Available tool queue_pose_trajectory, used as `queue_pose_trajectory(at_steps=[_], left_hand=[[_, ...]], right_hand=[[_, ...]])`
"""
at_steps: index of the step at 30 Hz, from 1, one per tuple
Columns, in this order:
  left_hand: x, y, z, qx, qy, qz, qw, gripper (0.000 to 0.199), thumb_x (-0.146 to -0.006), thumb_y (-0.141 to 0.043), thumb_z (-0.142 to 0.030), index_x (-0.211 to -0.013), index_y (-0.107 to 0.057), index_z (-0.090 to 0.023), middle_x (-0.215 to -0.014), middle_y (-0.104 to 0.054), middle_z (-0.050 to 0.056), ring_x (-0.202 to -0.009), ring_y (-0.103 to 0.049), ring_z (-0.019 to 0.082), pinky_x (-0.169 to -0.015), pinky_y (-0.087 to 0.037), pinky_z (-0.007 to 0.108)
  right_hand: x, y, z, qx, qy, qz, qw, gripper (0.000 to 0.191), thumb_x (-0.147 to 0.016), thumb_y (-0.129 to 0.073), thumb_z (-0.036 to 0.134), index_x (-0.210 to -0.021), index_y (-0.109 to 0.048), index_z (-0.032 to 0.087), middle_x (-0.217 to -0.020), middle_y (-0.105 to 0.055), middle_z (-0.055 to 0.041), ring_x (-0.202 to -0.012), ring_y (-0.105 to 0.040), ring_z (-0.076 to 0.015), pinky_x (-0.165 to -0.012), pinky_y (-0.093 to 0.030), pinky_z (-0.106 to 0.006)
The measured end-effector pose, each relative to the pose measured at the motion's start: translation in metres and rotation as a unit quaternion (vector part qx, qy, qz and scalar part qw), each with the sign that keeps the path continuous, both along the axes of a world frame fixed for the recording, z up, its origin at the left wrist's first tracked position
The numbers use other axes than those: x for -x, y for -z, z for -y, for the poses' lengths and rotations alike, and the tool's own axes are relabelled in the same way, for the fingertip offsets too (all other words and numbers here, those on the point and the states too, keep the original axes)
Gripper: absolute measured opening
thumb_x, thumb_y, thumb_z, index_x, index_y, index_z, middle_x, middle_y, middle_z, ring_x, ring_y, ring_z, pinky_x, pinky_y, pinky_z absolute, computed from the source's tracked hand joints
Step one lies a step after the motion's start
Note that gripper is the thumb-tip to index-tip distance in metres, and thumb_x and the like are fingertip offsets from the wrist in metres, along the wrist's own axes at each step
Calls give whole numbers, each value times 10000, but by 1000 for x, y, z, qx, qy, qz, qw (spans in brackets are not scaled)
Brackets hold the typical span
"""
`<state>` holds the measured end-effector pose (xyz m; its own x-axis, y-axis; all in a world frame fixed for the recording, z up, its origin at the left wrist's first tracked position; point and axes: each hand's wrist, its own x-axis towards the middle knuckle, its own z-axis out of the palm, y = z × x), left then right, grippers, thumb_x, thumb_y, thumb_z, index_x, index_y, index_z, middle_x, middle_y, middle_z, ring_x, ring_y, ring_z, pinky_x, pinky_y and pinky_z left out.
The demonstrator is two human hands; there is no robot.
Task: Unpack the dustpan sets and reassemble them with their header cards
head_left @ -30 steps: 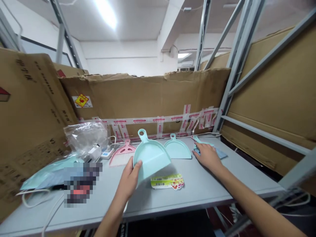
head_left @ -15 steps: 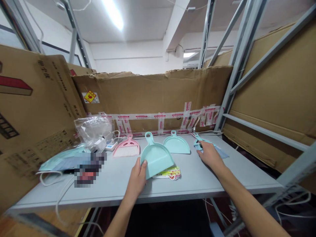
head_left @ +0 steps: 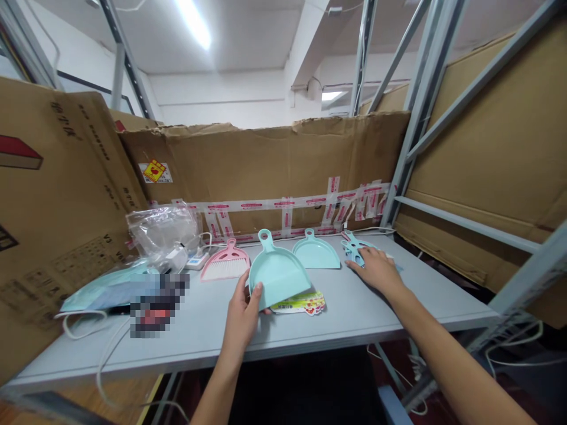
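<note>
Three large cardboard panels stand about me: one at left (head_left: 48, 218), one at back (head_left: 266, 159), one at right (head_left: 491, 159). Between them is one grey table (head_left: 354, 319). On its left side stands one clear bag (head_left: 162, 223); what is inside I cannot tell.

I count three pans. One teal pan (head_left: 279, 273) is in my left hand (head_left: 245, 307), tilted above the table, its inner side turned toward me. My thumb presses on its front near the left edge, with the other fingers behind. The second teal pan (head_left: 316, 254) rests at the back, near the panel. The pink pan (head_left: 203, 275) lies at the left and contains one pink brush (head_left: 228, 262) with white bristles.

My right hand (head_left: 378, 268) lies over one teal brush (head_left: 353, 248), which makes two brushes. These fingers bend downward; whether they pinch it, I cannot tell. Half a second ago, more of the bluish packet beside this hand was visible; now the hand covers most of it.

Smallest are the yellow cards (head_left: 303, 303), partly under my raised pan. More of them shows than half a second before. Their number I cannot tell.
</note>
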<state>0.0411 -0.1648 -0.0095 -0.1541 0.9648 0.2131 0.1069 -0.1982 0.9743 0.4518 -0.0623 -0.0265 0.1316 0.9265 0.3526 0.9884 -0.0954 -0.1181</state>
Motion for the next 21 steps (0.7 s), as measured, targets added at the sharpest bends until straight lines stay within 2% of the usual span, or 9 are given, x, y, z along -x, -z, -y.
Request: queue_pose_trajectory(at_steps=[3, 5, 8, 10, 13, 15, 18, 19, 21], left_hand=[[2, 3, -3, -11, -4, 3, 1000, 960, -970, -771, -716, -1740, -493, -215, -1377, -795, 155, -1132, -788, 292, -999, -619, 386], [3, 5, -5, -15, -7, 4, 1000, 953, -964, -788, -699, -1739, -509, -218, -1441, -780, 165, -1275, -755, 316, -1120, -574, 416], [3, 5, -4, -10, -1, 36, 999, 1009, -936, -816, -690, -1759, -483, -209, -1432, -792, 173, -1308, -756, 338, -1154, -567, 447], [2, 4, -4, -6, 8, 61, 998, 1055, -918, -830, -689, -1771, -458, -192, -1376, -818, 174, -1290, -770, 346, -1143, -583, 463], [0, 1, -2, -5, 20, 67, 998, 1079, -900, -850, -684, -1769, -457, -179, -1343, -830, 177, -1272, -781, 354, -1137, -596, 479], [0, 0, -1, -6, 22, 68, 997, 1088, -891, -863, -678, -1766, -460, -172, -1359, -825, 182, -1295, -772, 363, -1144, -594, 482], [1, 0, -2, -8, 20, 86, 996, 1083, -882, -874, -678, -1748, -477, -164, -1422, -798, 189, -1351, -742, 374, -1152, -585, 473], [1, 1, -2, -8, 19, 91, 996, 1063, -882, -874, -677, -1734, -494, -169, -1444, -787, 188, -1365, -732, 374, -1150, -583, 466], [2, 3, -2, -9, 15, 97, 995, 1003, -884, -875, -673, -1693, -535, -187, -1457, -778, 175, -1364, -725, 365, -1137, -580, 448]], right_hand=[[0, 1, 0, 8, -16, 15, 1000, 565, -1115, -606, 517, -1532, -654, 139, -1576, -656, -248, -1372, -626, -424, -1098, -484, -528], [-1, 4, -1, 11, -29, 20, 999, 562, -1109, -618, 454, -1567, -618, 128, -1579, -657, -250, -1390, -628, -410, -1102, -481, -498], [0, 5, 1, 9, -57, 19, 998, 543, -1092, -620, 352, -1583, -602, 120, -1566, -677, -246, -1410, -635, -384, -1099, -482, -452], [2, -1, 4, 3, -57, 3, 998, 533, -1091, -603, 315, -1590, -616, 128, -1463, -745, -235, -1316, -696, -371, -1050, -506, -435], [1, -23, 14, -49, 22, -55, 997, 490, -1125, -531, 304, -1574, -671, 170, -1186, -832, -211, -1048, -776, -361, -934, -534, -441], [-4, -43, 22, -134, 81, -108, 982, 459, -1144, -480, 293, -1508, -729, 166, -1107, -836, -217, -972, -782, -361, -917, -539, -459], [-9, -69, 35, -330, 90, -201, 918, 462, -1165, -474, 342, -1460, -746, 113, -1238, -816, -251, -1067, -783, -361, -999, -550, -480], [-6, -75, 39, -405, 75, -241, 879, 480, -1171, -485, 389, -1468, -731, 103, -1302, -797, -254, -1122, -778, -356, -1034, -554, -483], [10, -78, 48, -530, 32, -343, 775, 511, -1162, -520, 488, -1458, -705, 115, -1387, -763, -235, -1218, -760, -339, -1085, -566, -489]])
